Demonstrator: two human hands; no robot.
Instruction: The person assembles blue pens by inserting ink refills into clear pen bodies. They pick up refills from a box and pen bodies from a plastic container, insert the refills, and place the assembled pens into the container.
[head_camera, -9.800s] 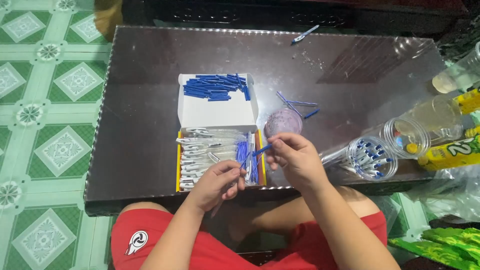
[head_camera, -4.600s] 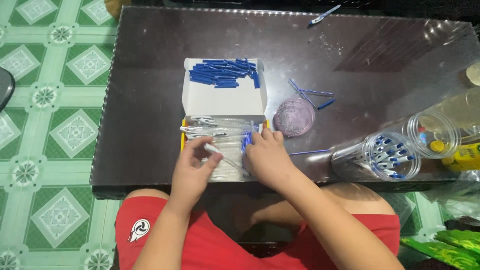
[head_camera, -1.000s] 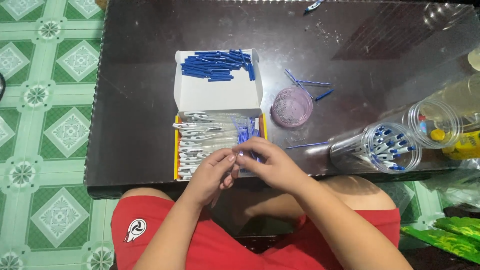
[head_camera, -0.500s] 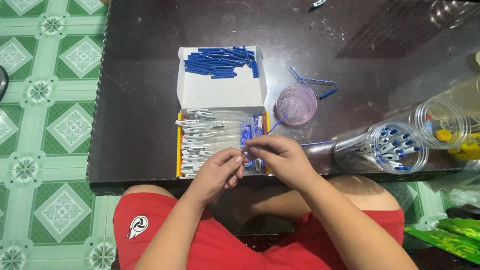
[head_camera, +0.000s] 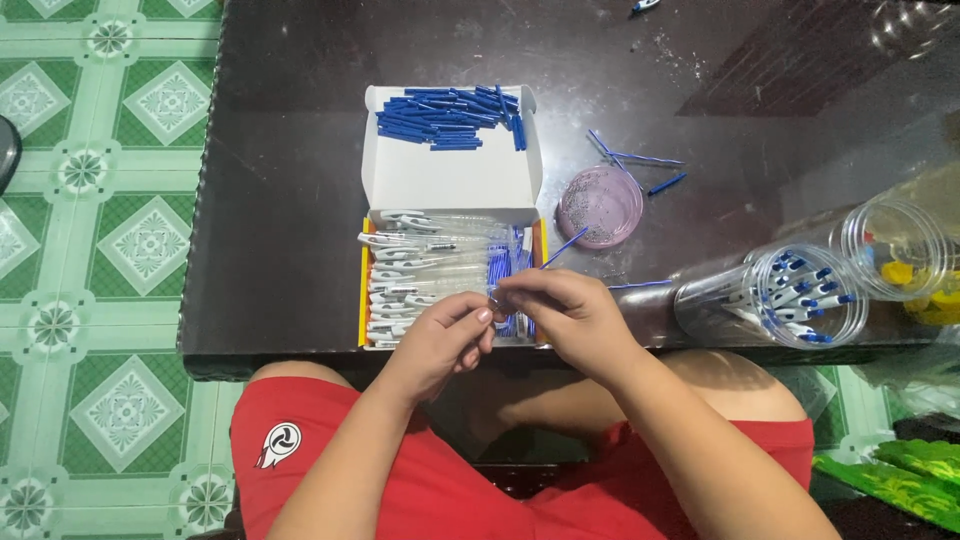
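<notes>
My left hand (head_camera: 442, 342) and my right hand (head_camera: 567, 318) meet over the near edge of an open box (head_camera: 452, 285) of clear pen barrels. My right hand pinches a thin blue ink refill (head_camera: 562, 249) that slants up to the right. My left hand's fingertips pinch a small part at the refill's lower end; I cannot make out what it is. The box lid (head_camera: 452, 177) stands open behind and holds a heap of blue pen caps (head_camera: 450, 116).
A small pink round lid (head_camera: 600, 205) sits right of the box, with loose blue refills (head_camera: 635, 162) beyond it. Two clear jars lie at the right; the nearer jar (head_camera: 790, 295) holds assembled pens. The dark table's (head_camera: 290, 180) front edge is just under my hands.
Over the last second my hands stayed together above the box; the blue refill in my right hand now sticks up toward the pink lid. The view shifted slightly.
</notes>
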